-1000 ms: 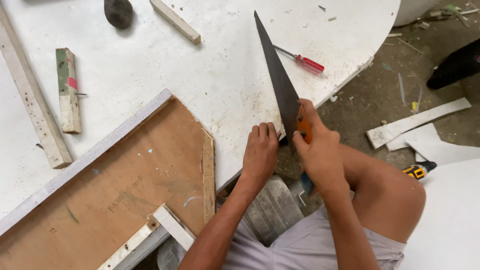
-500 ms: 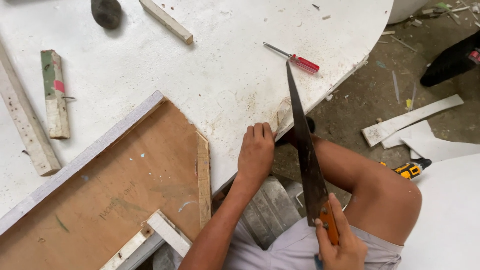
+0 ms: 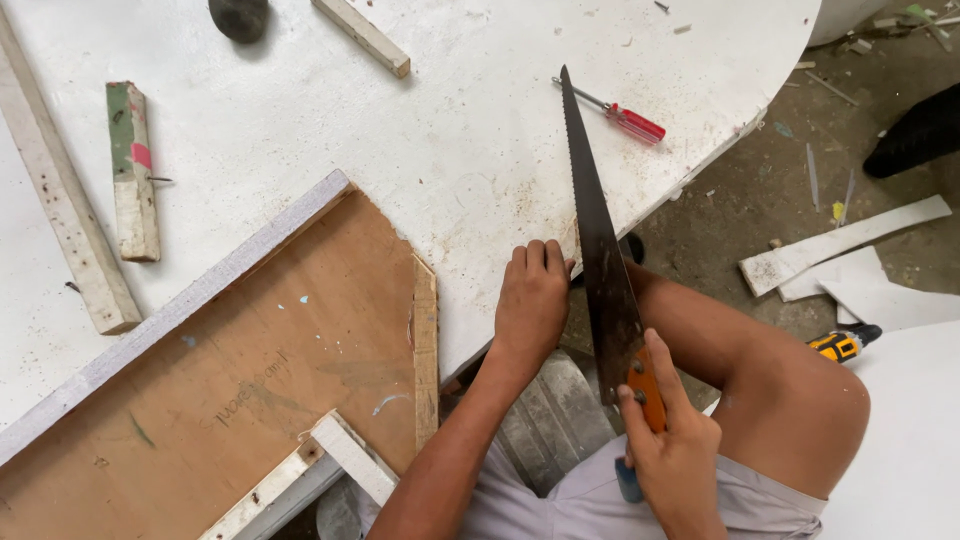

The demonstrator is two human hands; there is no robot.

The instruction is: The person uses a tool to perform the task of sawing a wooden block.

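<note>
- My right hand (image 3: 672,455) grips the handsaw (image 3: 598,240) by its orange handle; blade runs away from me across the white board's (image 3: 480,130) edge.
- My left hand (image 3: 533,300), nearer the cut, presses flat on the board just left of the blade.

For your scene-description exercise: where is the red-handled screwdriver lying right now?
In the head view the red-handled screwdriver lies on the white board, upper right, near its curved edge and just right of the hand saw blade's tip.

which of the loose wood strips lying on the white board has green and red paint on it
The short wooden strip at far left, between the long plain batten and the brown plywood panel; the others are bare whitish.
</note>
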